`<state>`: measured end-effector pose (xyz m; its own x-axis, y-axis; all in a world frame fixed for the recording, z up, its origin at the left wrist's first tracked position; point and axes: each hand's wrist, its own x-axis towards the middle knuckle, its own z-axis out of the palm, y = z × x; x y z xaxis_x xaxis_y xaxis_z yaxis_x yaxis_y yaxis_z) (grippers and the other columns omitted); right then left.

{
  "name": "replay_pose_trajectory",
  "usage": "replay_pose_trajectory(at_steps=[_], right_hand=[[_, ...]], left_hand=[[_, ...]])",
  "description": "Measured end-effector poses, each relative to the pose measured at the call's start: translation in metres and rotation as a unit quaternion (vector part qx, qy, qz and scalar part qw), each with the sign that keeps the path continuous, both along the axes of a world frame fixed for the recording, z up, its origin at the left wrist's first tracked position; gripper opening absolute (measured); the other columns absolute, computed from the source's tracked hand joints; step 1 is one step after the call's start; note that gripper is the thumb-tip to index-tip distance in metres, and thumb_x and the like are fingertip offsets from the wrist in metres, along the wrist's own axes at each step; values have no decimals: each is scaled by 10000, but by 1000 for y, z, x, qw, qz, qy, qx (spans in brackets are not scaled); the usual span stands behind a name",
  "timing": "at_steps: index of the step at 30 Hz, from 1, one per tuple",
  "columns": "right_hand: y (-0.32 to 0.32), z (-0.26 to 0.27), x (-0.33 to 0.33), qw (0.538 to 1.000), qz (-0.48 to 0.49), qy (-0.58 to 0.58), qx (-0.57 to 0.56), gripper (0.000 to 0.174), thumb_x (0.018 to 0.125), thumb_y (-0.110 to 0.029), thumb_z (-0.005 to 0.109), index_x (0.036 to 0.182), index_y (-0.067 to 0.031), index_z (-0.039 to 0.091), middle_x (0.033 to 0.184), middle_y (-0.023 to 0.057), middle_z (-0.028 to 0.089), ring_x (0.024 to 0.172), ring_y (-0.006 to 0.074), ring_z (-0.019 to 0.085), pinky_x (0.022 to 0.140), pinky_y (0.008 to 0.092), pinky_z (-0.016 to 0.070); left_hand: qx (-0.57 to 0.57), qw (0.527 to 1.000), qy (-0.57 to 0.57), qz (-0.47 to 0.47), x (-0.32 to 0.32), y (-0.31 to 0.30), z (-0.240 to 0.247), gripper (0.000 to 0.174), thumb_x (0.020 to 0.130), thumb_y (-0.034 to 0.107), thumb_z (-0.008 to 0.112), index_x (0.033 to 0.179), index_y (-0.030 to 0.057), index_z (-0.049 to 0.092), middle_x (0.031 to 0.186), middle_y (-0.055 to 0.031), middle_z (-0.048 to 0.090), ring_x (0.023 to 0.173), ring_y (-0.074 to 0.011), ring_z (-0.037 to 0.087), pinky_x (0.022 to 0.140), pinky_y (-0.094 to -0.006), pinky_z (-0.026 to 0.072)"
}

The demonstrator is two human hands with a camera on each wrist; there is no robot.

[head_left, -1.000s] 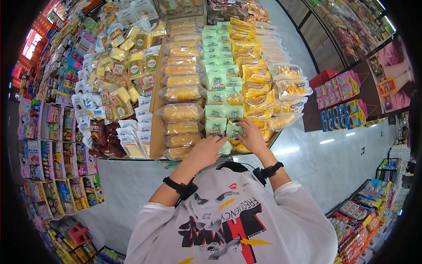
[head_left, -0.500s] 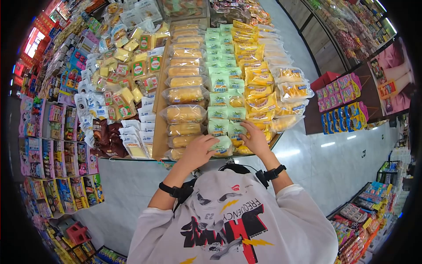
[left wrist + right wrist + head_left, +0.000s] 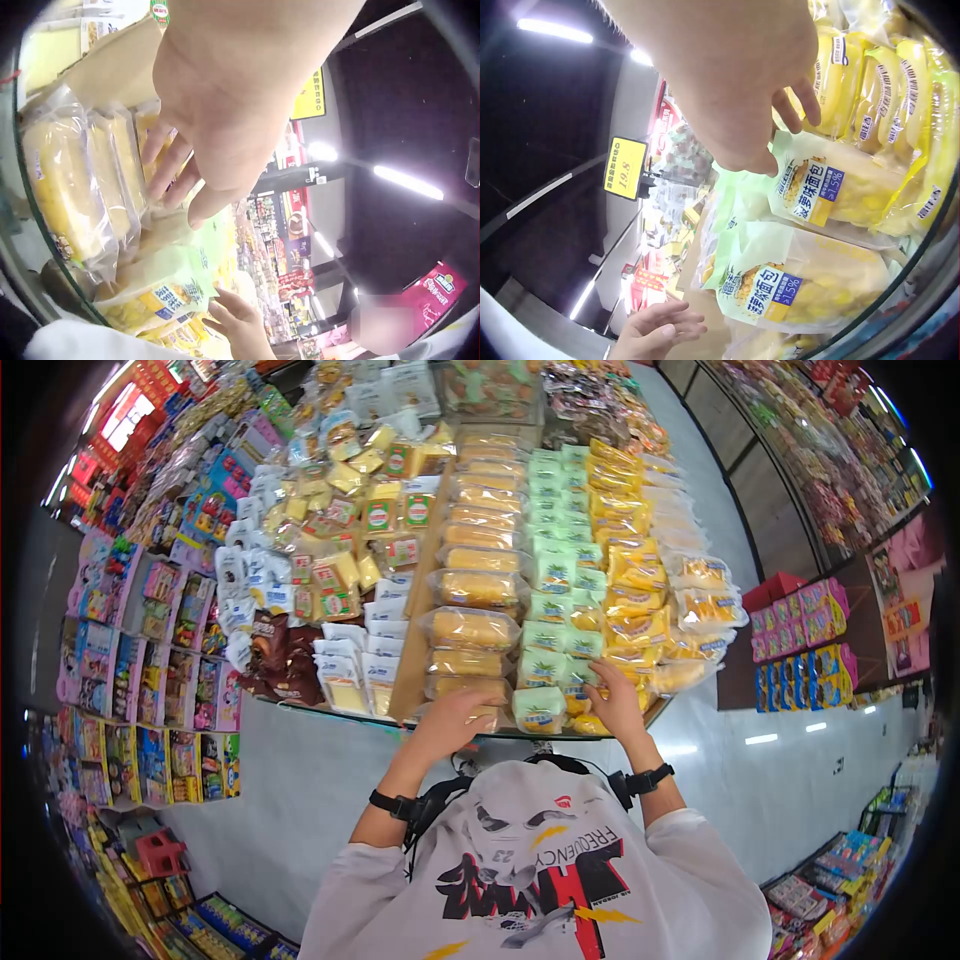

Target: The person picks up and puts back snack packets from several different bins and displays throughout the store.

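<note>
My left hand (image 3: 455, 722) hovers over the front of a row of clear-wrapped bread rolls (image 3: 470, 663), its fingers loosely bent with nothing between them. Just right of it, a pale green bread packet (image 3: 540, 712) stands at the front of the green rows. My right hand (image 3: 620, 705) is at the neighbouring green packet. In the right wrist view its thumb and fingers touch the green top of that packet (image 3: 832, 180), apart from each other. Another green packet (image 3: 802, 277) stands beside it, showing yellow bread through its lower window.
Yellow packets (image 3: 640, 565) line up right of the green rows, with clear packs (image 3: 705, 608) beyond. A cardboard divider (image 3: 412, 670) separates the rolls from white packets (image 3: 345, 675) and brown packets (image 3: 280, 660). The display's front edge runs below my hands. Shelves stand left and right.
My left hand has let go of the front green packet and moved left over the rolls. That packet now stands in line. My right hand stays by the right green row. The head view has shifted.
</note>
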<state>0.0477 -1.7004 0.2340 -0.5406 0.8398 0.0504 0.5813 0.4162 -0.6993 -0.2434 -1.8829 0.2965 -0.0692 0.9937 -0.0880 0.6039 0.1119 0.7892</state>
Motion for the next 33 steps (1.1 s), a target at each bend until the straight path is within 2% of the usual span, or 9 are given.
replay_pose_trajectory(at_steps=[7,11,14,17,18,21,27,30,33], right_hand=[[4,-8,-7,997,20,-4,74,401,855,-112,765,1242,-45,682,1279,170,678,1205,393,612,1043,443,496],[10,-12,-9,998,-11,-32,49,265,854,-99,750,1107,-32,710,1109,167,682,1101,396,624,957,457,514],[16,-13,-9,998,-11,-30,56,121,864,-98,731,957,-24,709,956,149,647,976,382,626,854,458,518],[22,-7,-7,994,-9,1,105,121,873,-99,724,966,-24,704,956,155,647,955,379,631,827,460,516],[25,-7,-7,995,-20,51,85,119,892,-108,717,954,-11,689,947,170,662,929,393,641,799,456,519],[30,-7,-4,995,-52,85,-6,131,909,-116,712,965,-1,685,936,192,682,925,406,657,796,454,524],[32,-9,-6,994,-64,90,5,153,921,-141,715,996,-8,704,950,203,710,929,403,679,803,446,534],[26,-27,-8,996,-64,62,8,165,921,-167,727,995,-20,714,973,196,725,908,395,693,793,444,543],[21,-40,-13,994,-80,37,-66,175,915,-187,739,1003,-36,730,983,187,733,886,377,709,776,441,555]], left_hand=[[36,993,9,109,-23,-22,17,309,924,185,694,1202,51,710,1203,-152,709,1156,-345,647,1000,-419,508],[117,974,77,180,-39,-31,18,297,894,117,713,1179,35,705,1235,-152,686,1183,-356,626,1016,-443,493],[146,952,146,224,-57,-38,7,403,884,87,743,1279,57,676,1376,-168,626,1283,-365,576,1096,-448,453],[124,943,181,250,-62,-39,-1,512,870,85,758,1363,75,622,1490,-182,534,1363,-395,512,1147,-465,409],[97,950,163,248,-64,-42,-8,596,864,111,774,1423,80,571,1543,-204,475,1417,-406,462,1174,-466,382],[73,965,122,218,-68,-47,-36,600,858,174,790,1400,28,581,1520,-249,468,1355,-435,500,1149,-470,403],[-4,972,94,213,-58,-47,-28,592,883,209,781,1409,44,568,1493,-290,469,1374,-472,468,1142,-461,413],[1,975,108,195,-63,-49,-37,577,891,225,774,1405,59,572,1490,-289,470,1373,-471,467,1139,-462,415],[28,969,166,179,-65,-53,-50,552,894,229,770,1386,61,586,1439,-269,504,1347,-466,481,1119,-469,428]])
